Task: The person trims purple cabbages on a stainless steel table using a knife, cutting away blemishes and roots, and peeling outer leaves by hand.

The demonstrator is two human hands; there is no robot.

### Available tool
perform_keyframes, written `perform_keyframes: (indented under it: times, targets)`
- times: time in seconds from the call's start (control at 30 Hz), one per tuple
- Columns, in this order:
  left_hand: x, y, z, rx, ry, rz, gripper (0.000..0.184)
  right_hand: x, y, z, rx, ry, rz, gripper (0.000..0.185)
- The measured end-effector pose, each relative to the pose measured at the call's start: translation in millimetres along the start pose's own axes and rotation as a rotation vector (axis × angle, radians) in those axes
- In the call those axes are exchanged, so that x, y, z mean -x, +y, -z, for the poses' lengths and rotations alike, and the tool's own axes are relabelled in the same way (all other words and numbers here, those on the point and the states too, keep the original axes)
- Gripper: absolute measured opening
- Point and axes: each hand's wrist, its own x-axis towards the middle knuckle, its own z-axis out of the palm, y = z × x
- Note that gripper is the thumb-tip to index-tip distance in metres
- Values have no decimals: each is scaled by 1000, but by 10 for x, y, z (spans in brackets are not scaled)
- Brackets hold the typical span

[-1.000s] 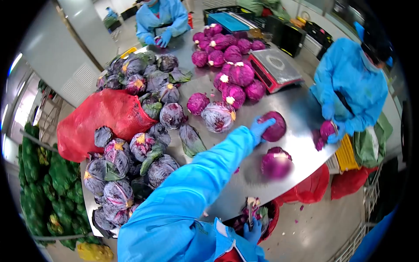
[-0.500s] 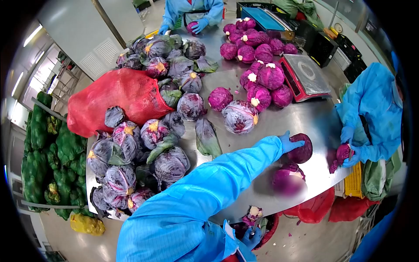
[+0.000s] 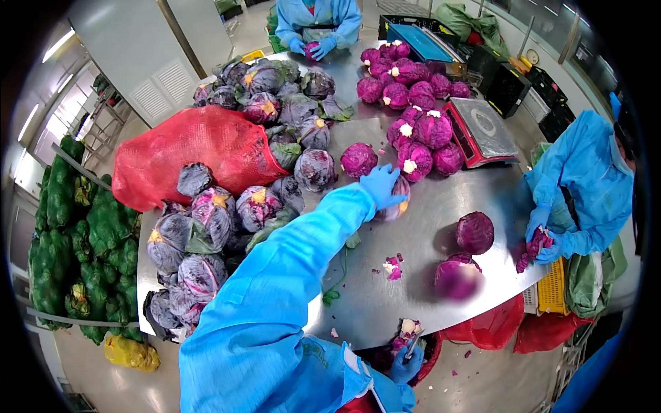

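Note:
My left hand (image 3: 383, 187) lies with spread fingers over a red cabbage (image 3: 395, 208) that is largely hidden beneath it. Whether it grips the cabbage firmly is hard to see. Low in the view, my right hand (image 3: 405, 366) is closed round a knife (image 3: 412, 348) beside a red basket (image 3: 432, 358) of cabbage trimmings (image 3: 406, 330). A trimmed cabbage (image 3: 359, 160) sits just left of my left hand's fingers. Two peeled cabbages, one dark (image 3: 475, 233) and one partly blurred (image 3: 457, 277), stand near the table's right edge.
Untrimmed cabbages (image 3: 201, 275) and a red mesh sack (image 3: 196, 155) cover the left side. Trimmed cabbages (image 3: 413, 86) are heaped beside a scale (image 3: 482, 131). Co-workers (image 3: 585, 186) handle cabbages at the right and far ends. Scraps (image 3: 392, 267) lie mid-table.
My left hand has left the dark peeled cabbage and moved left and away from me onto the cabbage with outer leaves. My right hand stays low, and its knife now shows more clearly.

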Motion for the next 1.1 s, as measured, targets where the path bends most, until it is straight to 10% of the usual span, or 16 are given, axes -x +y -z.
perform_keyframes:
  times: [0.13,0.23,0.37,0.6,0.73,0.97,1.1]
  targets:
    - [910,172,618,528,-147,382,67,-484,-253,-175,-19,104,258,27]
    - [1258,-106,86,690,299,332,80,-912,-337,-415,-360,-84,-53,35]
    - [1791,135,-195,816,-363,482,106,-1582,-861,-813,-675,-279,-389,47]
    - [2957,383,-86,844,-169,102,113,-1072,-972,-732,-881,-576,-403,59]
    - [3396,325,16,1026,-228,242,120,-545,-1235,-711,-827,-546,-333,63]
    - [3811,624,626,270,-292,75,125,150,-1253,-761,-669,-593,-161,71]
    - [3897,596,530,274,-209,90,131,152,-1256,-598,-397,-479,-187,40]
